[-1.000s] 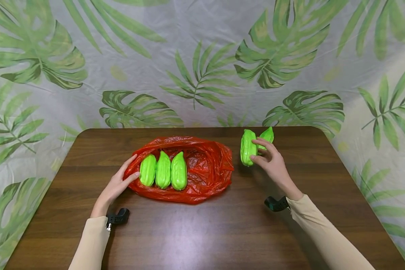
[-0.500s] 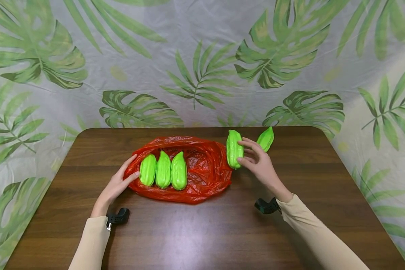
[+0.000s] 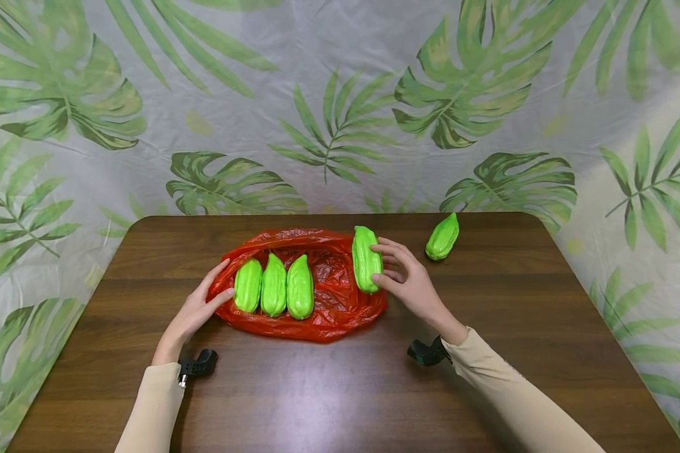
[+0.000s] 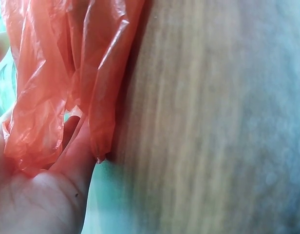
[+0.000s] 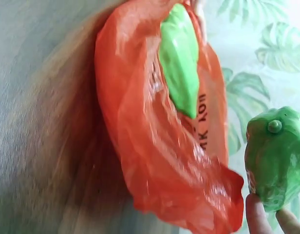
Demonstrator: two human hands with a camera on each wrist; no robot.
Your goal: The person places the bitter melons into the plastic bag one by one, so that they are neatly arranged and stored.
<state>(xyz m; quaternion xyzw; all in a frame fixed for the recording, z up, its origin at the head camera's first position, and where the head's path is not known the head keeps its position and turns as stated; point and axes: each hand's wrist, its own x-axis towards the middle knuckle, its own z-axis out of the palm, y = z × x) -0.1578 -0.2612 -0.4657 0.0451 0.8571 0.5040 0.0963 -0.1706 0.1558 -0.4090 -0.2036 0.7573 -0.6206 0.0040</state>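
Observation:
My right hand (image 3: 412,284) grips a bright green ridged gourd (image 3: 365,259) between thumb and fingers, over the right end of a red plastic bag (image 3: 334,327). The right wrist view shows the blunt end of this gourd (image 5: 279,156) beside the bag. Inside the bag's wide mouth, three similar gourds (image 3: 274,286) lie side by side toward the left. My left hand (image 3: 194,309) holds the bag's left rim, thumb on the inner side; in the left wrist view the red film (image 4: 47,92) hangs between thumb and fingers, and the fingertips are hidden.
Another green gourd (image 3: 442,236) lies near the back right of the brown wooden table (image 3: 249,396). A leaf-printed cloth (image 3: 340,107) hangs behind the table's back edge. Black camera mounts (image 3: 199,363) sit at both wrists.
My right hand has carried its gourd leftward, away from the one at the back right and over the bag's right end. The left hand and the three bagged gourds stay in place.

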